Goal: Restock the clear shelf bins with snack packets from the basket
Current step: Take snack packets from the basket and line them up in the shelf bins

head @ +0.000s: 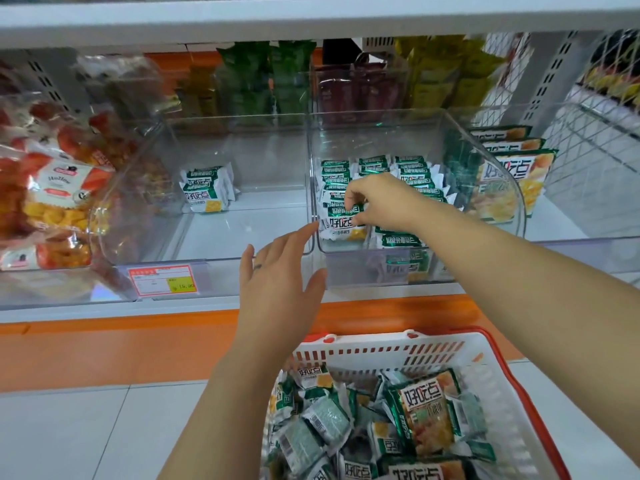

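Green-and-white packet (341, 223) stands at the front of the right bin (512, 209), pinched by the right hand (377, 202). The left hand (280, 275) hovers open, fingers straight, over the front edge of the shelf (86, 311), above the basket (381, 351).

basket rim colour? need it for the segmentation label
Red. The basket rim is red over white slotted walls; it shows best in the head view, lower right.
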